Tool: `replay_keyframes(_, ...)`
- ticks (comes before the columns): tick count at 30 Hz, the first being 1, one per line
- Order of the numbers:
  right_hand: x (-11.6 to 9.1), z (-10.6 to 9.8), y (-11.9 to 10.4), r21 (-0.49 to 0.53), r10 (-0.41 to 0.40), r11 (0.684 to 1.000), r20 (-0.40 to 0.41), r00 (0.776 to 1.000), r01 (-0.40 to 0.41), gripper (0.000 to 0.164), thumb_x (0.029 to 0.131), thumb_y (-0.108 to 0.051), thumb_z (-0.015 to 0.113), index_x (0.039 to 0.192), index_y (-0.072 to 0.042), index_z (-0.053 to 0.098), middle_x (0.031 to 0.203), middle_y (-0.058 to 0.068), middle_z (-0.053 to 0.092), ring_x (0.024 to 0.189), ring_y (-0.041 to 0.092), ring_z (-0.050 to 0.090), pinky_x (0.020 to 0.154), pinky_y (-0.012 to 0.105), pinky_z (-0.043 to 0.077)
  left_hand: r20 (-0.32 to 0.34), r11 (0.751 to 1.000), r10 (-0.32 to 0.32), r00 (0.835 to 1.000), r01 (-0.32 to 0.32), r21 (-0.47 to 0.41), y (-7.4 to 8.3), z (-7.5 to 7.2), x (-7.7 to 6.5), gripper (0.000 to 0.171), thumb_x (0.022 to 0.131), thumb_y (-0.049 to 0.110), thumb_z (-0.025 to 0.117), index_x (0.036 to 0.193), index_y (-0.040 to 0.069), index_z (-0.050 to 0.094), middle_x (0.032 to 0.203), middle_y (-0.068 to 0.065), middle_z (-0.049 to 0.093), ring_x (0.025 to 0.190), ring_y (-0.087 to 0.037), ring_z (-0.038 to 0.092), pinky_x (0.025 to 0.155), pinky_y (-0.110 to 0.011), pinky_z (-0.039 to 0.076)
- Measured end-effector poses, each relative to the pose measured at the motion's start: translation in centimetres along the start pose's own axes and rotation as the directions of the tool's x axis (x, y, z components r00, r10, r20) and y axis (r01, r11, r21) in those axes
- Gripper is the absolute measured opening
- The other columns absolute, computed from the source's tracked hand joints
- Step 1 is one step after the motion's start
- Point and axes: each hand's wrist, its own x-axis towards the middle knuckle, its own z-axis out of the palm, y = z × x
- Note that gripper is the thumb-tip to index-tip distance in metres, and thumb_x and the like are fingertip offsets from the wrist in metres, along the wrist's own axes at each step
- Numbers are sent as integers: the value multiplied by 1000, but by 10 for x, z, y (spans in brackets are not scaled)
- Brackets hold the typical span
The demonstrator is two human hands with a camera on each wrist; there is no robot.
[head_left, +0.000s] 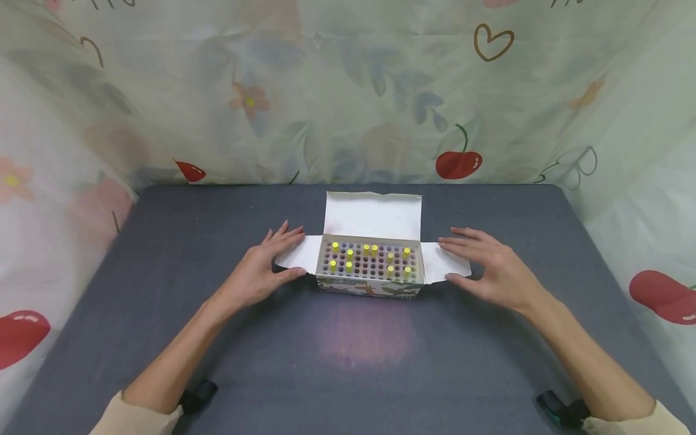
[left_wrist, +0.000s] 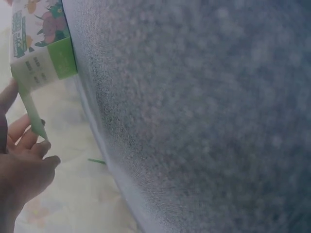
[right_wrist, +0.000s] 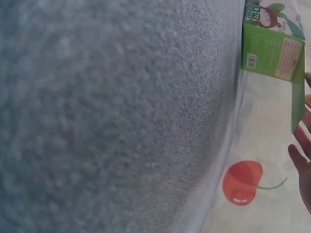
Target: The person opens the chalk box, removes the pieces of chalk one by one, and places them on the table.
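In the head view, a small printed cardboard box (head_left: 370,289) stands on the dark table. Its white lid (head_left: 373,215) is raised at the back. A rack inside has rows of round holes, with several yellow-topped sticks (head_left: 350,254) standing in some. My left hand (head_left: 260,269) touches the left side flap (head_left: 303,255), fingers at its far edge and thumb near its front edge. On the other side, my right hand (head_left: 493,269) lies likewise about the right side flap (head_left: 443,263), fingers extended. Both wrist views show the box's green lower sides and the hands at the flaps.
The dark grey table (head_left: 348,374) extends around the box. Behind it hangs a pale curtain (head_left: 348,90) printed with flowers and cherries, and similar cloth drops at both sides. Black straps (head_left: 198,396) sit at the wrists near the sleeves.
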Motion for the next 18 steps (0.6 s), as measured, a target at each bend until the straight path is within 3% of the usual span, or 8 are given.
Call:
replay_keyframes(5, -2, 4, -2, 6, 10, 1000, 11, 1000, -10, 59, 73, -18, 87, 129, -9, 69, 128, 3, 66, 119, 21, 56, 94, 41, 50, 17, 1000, -6, 1000, 7, -27, 3, 1, 0, 69, 86, 13, 79, 147, 3, 48, 154, -7, 42, 149, -26, 22, 123, -47, 22)
replay_keyframes(8, -3, 7, -4, 1, 34, 999, 15, 999, -34, 55, 75, -17, 86, 127, -8, 69, 125, 3, 68, 112, 19, 58, 90, 44, 53, 38, 999, -19, 999, 20, -30, 4, 1, 1, 69, 87, 12, 79, 148, 4, 47, 155, -5, 41, 149, -24, 24, 119, -50, 30)
replay_keyframes(12, -5, 11, -8, 12, 76, 997, 22, 997, -77, 51, 77, -14, 84, 126, -7, 70, 125, 4, 68, 105, 19, 62, 84, 46, 56, 61, 999, -28, 998, 30, -35, 3, 2, 4, 70, 87, 12, 78, 149, 5, 46, 156, -5, 40, 148, -24, 27, 117, -50, 33)
replay_keyframes(18, -4, 18, -15, 60, 145, 987, 70, 987, -149, 48, 82, -11, 81, 129, -9, 69, 130, 6, 65, 113, 27, 64, 91, 53, 54, 100, 994, -42, 994, 52, -98, -2, 2, 5, 69, 89, 12, 76, 150, 8, 45, 153, -7, 43, 140, -27, 42, 111, -49, 43)
